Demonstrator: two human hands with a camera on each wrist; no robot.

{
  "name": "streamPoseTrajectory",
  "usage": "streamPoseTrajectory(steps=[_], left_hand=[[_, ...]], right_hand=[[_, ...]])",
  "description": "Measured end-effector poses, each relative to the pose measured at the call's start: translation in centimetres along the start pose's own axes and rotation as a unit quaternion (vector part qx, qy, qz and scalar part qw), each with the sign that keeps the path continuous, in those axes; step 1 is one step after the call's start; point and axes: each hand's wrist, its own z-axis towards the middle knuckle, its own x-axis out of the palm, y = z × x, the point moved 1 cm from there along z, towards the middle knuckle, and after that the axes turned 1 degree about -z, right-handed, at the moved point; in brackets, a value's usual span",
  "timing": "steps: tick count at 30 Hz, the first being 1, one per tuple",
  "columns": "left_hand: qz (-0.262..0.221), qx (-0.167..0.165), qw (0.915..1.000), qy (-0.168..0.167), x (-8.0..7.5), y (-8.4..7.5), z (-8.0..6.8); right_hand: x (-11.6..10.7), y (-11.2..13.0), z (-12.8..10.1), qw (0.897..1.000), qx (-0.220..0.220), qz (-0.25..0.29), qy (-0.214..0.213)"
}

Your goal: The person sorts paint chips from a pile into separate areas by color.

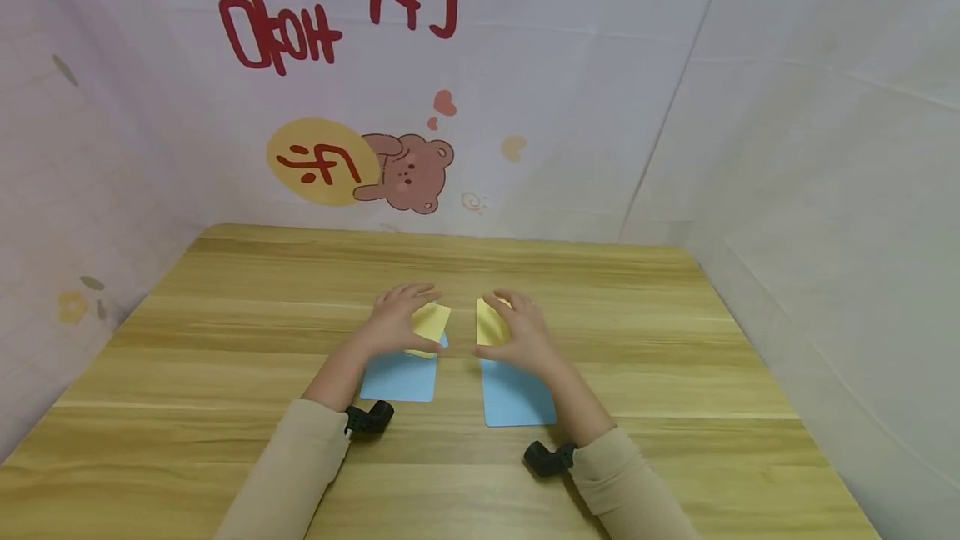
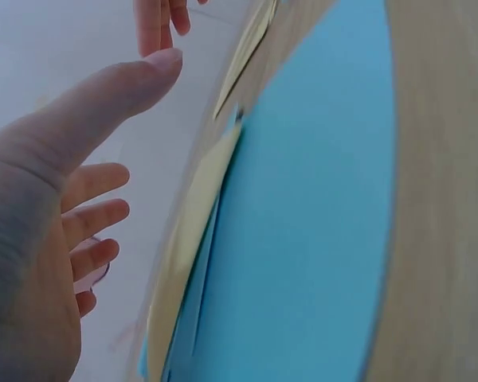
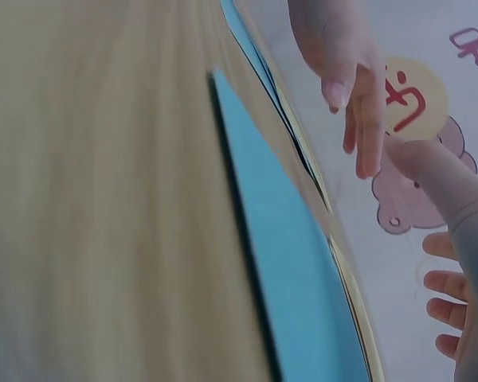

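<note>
My left hand [image 1: 392,325] is held just above a yellow card [image 1: 431,322] with rounded corners, thumb and fingers spread apart. That card lies tilted over blue cards [image 1: 399,379], one of which peeks out beside it. Opposite, my right hand [image 1: 525,338] hovers over another yellow card [image 1: 489,323], with a blue card [image 1: 517,397] lying nearer to me. Both palms face each other with nothing between the fingers. In the left wrist view the left thumb [image 2: 119,95] stands clear of the cards. The right thumb [image 3: 438,171] is likewise apart from them in the right wrist view.
The cards lie on a wood-grain table [image 1: 652,315]. Behind it hangs a white cloth [image 1: 570,90] printed with a bear and red characters, and pale cloth walls [image 1: 840,215] flank the sides. A black wrist device [image 1: 371,417] sits at each sleeve cuff.
</note>
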Motion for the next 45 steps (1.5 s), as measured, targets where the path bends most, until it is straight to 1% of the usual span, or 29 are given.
streamPoseTrajectory(steps=[5, 11, 20, 24, 27, 31, 36, 39, 45], left_hand=[[0.019, 0.0, 0.9997, 0.015, -0.5, 1.5, -0.9], [0.02, 0.002, 0.9994, 0.028, -1.2, 2.7, -1.5], [0.009, 0.026, 0.9979, 0.059, -2.1, 4.3, -1.3], [0.011, 0.027, 0.997, 0.072, -2.5, 5.0, -1.2], [0.019, 0.028, 0.9961, 0.082, -2.6, 5.5, -1.1], [0.027, 0.028, 0.9946, 0.096, -2.7, 5.8, -1.1], [0.024, 0.02, 0.9937, 0.108, -2.9, 5.8, -1.0], [0.03, 0.017, 0.9929, 0.114, -2.9, 5.8, -0.9], [0.031, 0.016, 0.9933, 0.11, -2.8, 6.1, -0.9]], right_hand=[[1.1, 1.4, 0.3, 1.0, -0.001, -0.001, -0.003], [2.8, 2.8, 0.9, 1.0, -0.002, -0.023, -0.007], [4.7, 4.4, 1.8, 1.0, 0.018, -0.015, 0.015], [5.3, 4.7, 2.2, 0.999, 0.025, -0.028, 0.025], [5.8, 4.7, 2.5, 0.998, 0.036, -0.043, 0.041], [6.3, 4.7, 2.9, 0.995, 0.048, -0.057, 0.06], [6.6, 4.8, 3.2, 0.994, 0.051, -0.074, 0.068], [6.7, 4.8, 3.3, 0.992, 0.05, -0.083, 0.076], [6.7, 4.8, 3.4, 0.992, 0.041, -0.086, 0.084]])
